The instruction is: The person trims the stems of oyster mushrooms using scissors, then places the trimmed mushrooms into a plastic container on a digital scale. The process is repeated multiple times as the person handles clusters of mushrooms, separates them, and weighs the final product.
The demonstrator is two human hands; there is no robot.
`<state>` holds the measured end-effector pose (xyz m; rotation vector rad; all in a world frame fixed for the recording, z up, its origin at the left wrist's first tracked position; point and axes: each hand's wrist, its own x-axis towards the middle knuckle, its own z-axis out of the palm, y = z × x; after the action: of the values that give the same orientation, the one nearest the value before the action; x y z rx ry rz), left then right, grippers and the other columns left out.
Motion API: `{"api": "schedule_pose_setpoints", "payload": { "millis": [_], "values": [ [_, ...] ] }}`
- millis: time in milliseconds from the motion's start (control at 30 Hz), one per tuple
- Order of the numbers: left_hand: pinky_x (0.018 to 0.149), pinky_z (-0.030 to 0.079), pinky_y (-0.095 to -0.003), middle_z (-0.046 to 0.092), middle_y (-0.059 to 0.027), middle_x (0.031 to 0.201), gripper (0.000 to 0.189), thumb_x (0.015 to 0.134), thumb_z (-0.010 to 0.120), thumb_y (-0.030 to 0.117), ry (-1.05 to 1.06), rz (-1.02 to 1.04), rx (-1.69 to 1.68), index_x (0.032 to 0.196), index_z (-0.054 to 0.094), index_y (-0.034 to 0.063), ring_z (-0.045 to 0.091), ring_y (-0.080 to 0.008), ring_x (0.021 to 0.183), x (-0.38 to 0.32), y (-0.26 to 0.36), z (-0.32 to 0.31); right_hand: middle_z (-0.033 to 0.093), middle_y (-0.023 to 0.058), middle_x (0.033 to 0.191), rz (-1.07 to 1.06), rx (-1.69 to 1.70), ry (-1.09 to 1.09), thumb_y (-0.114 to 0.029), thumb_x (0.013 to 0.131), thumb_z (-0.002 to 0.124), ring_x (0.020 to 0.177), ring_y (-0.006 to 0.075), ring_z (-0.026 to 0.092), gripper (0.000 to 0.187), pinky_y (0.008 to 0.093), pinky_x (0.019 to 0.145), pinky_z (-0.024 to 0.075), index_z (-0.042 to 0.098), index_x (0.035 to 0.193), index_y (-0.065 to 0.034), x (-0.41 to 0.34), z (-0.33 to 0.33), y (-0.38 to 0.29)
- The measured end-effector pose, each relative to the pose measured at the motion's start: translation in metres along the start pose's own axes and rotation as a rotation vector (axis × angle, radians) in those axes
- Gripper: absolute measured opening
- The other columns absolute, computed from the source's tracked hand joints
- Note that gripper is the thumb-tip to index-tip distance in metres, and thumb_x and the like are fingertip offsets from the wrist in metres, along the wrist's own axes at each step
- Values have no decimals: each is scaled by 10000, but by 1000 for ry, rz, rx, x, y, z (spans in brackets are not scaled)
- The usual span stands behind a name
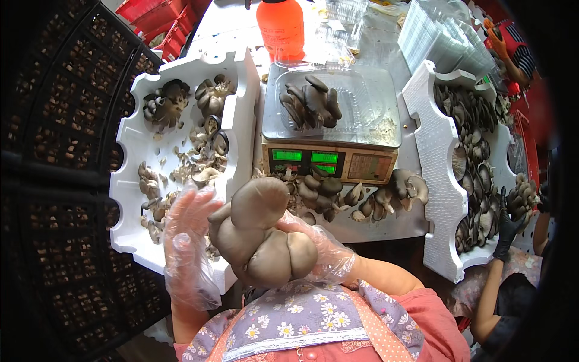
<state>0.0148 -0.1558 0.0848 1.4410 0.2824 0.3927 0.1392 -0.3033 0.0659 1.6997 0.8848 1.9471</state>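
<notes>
A large cluster of oyster mushrooms [264, 240] is held before my chest by my right hand [323, 251], in a clear plastic glove, its fingers partly hidden behind the caps. My left hand [187, 246], gloved the same way, is raised just left of the cluster with its fingers apart, over the edge of a white foam box [122, 176] of mushrooms and trimmings. Ahead, a clear plastic tray [362, 106] with a few oyster mushrooms [312, 102] rests on a digital scale [384, 131] with lit green displays. Scissors [219, 138] with dark handles lie in the foam box.
Loose mushrooms [323, 194] lie along the scale's front. An orange bottle [280, 27] and stacked clear containers [445, 40] stand behind. Another foam box [438, 176] of mushrooms is at right, beside a co-worker's black-gloved hand [509, 226]. Black crates [68, 190] are stacked at left.
</notes>
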Motion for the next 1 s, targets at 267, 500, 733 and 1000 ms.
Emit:
{"api": "schedule_pose_setpoints", "payload": {
  "millis": [267,500,733,1000],
  "values": [
    [1177,309,-436,463,-220,1473,930,873,688,602,24,-230,-231,1492,365,-11,453,-294,1378,-7,-6,31,544,-48,951,-195,-121,-44,-212,1027,509,838,128,431,99,242,666,360,579,1026,-142,-24,-9,-10],
    [1150,341,-400,488,-145,1478,838,933,615,595,-25,-246,-316,1516,359,50,467,-239,1372,1,-23,21,587,18,1102,-930,-952,183,-263,1047,489,974,159,538,242,270,829,441,538,1192,-75,-76,-19,-26],
    [1130,371,-402,524,-108,1444,690,986,505,592,61,-374,-277,1454,458,88,507,-210,1326,7,-30,38,622,76,1237,-1264,-1179,443,-304,1065,471,1089,185,630,386,305,969,509,508,1329,-24,-85,-26,-21],
    [1130,374,-408,526,-110,1440,696,985,497,601,52,-381,-342,1455,456,90,508,-215,1325,6,-38,52,620,82,1226,-1253,-1226,414,-305,1067,466,1071,199,642,362,354,942,539,512,1328,-58,-72,-25,-10]
  ]
}}
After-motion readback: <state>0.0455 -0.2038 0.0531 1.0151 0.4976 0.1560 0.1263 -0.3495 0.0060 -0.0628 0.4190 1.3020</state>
